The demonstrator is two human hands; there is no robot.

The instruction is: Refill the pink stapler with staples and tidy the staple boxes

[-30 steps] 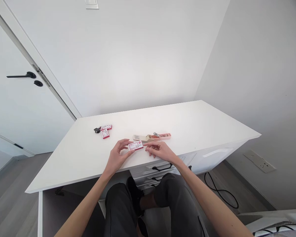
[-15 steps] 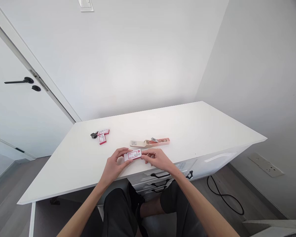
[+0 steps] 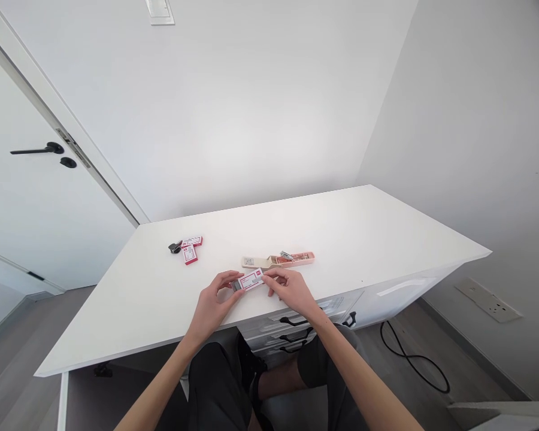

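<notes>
- The person's left grip (image 3: 212, 299) is closed on the left end of a small white-and-red box (image 3: 251, 279), thumb along the near edge, fingers at the far one; its curled fingers are partly hidden.
- A grey piece (image 3: 237, 286) shows at that left end, too small to identify and partly covered by the thumb.
- The right grip (image 3: 293, 290) pinches the box's right end between thumb and forefinger, covering that corner; the other fingers curl beneath, partly out of sight.
- The box is near the front edge of the bench (image 3: 363, 230); whether its underside touches the surface cannot be told. Its print is too small to read.
- Just beyond lies an opened case, its cream part (image 3: 254, 262) to the left and pink part (image 3: 302, 258) to the right. A small metal item (image 3: 286, 255) sits on the pink part; the other contents blur together.
- Farther left, two similar boxes (image 3: 190, 254) lie close together beside a black object (image 3: 175, 246) of unclear kind.
- The right forearm hides part of the drawer fronts (image 3: 263, 326).
- The top edge cuts off a wall switch (image 3: 160, 12).
</notes>
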